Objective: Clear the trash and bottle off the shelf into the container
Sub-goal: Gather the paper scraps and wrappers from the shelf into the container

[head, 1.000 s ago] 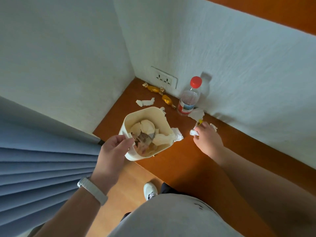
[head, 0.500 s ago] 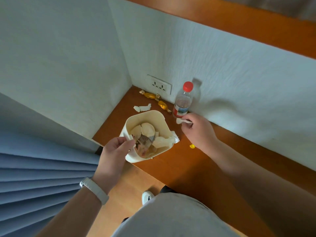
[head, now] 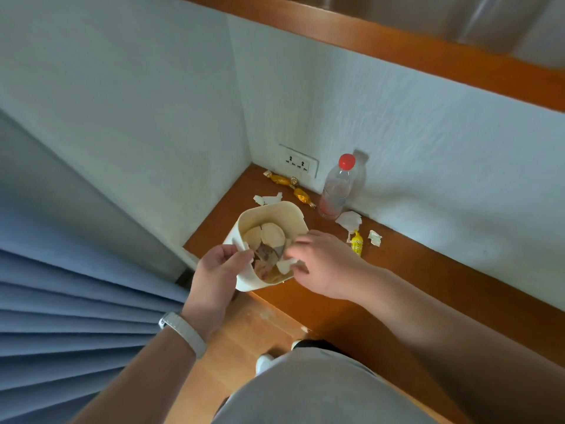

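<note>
Left hand (head: 217,267) clamps container (head: 269,215) rim; right hand (head: 321,261) pinches paper scrap (head: 287,264) above it. Scrap may miss and fall floorward.

Bottle (head: 336,191) behind container (head: 269,221), scraps (head: 348,220) right on shelf (head: 428,270)

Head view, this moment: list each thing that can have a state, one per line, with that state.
bottle: upright on the shelf, red cap on.
container: open-topped, partly filled with scraps, gripped at its rim.
left hand: closed on the container's rim.
right hand: over the container's mouth, fingers pinching a white scrap.
gold wrappers: lying on the shelf below the wall socket.
yellow wrapper: lying on the shelf.
</note>
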Tool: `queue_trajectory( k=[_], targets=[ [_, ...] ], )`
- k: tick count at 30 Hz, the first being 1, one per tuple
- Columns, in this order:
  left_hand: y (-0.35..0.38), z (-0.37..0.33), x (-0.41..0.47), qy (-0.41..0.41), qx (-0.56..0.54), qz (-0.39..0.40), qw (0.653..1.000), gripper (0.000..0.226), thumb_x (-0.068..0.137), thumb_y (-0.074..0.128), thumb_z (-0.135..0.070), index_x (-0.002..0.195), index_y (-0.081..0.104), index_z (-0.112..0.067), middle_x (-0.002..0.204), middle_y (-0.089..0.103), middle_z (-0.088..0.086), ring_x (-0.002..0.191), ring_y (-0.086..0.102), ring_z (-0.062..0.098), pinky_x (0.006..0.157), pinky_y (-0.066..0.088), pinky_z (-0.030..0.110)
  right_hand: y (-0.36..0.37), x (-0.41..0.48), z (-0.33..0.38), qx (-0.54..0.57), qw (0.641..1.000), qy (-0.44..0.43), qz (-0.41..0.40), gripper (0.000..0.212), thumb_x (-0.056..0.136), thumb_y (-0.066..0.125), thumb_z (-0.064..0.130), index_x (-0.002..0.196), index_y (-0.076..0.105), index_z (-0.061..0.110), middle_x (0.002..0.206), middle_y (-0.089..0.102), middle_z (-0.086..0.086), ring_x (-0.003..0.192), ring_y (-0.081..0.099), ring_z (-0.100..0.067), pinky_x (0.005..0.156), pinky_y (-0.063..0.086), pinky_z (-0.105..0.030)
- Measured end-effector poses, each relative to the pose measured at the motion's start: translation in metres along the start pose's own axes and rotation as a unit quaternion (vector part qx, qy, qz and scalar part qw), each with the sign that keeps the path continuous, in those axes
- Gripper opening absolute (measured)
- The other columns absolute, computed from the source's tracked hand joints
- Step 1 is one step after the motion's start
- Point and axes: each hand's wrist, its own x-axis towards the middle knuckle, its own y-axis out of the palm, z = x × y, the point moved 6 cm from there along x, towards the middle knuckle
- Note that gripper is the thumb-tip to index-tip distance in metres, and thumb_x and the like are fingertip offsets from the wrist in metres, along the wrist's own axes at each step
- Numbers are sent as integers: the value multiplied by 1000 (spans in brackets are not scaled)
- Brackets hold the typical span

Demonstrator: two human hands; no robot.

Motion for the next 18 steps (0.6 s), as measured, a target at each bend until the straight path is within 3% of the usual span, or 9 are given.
queue_trajectory(
  k=[3,12,16,18],
  targets=[
    [4,-1,0,-1,8,-14,1000,17,88,72,-31,95,68,-15,85,64,3,87,61,21,74,49,32,0,-3,-8,-15,1000,3,8,27,95,54,29,119,65,20,110,61,7,105,51,-14,96,45,-37],
    [29,-17,2,-12,53,-37,998,14,93,67,-30,99,68,-17,98,68,7,95,63,22,67,49,28,-28,-16,-67,45,998,46,-20,39,92,60,37,128,59,22,122,60,8,113,52,-12,96,46,-30],
    [38,-22,2,-6,48,-48,998,14,91,69,-30,95,68,-17,92,68,8,92,63,25,68,49,32,-22,-28,-133,16,982,164,-92,40,91,60,36,129,57,22,126,59,5,113,56,-16,90,50,-32],
    [42,-22,0,-9,28,-52,998,21,84,72,-36,94,69,-18,95,71,10,95,66,27,74,54,37,-6,-35,-175,13,966,243,-91,38,92,58,33,127,58,21,123,59,3,106,57,-17,82,53,-32]
  ],
)
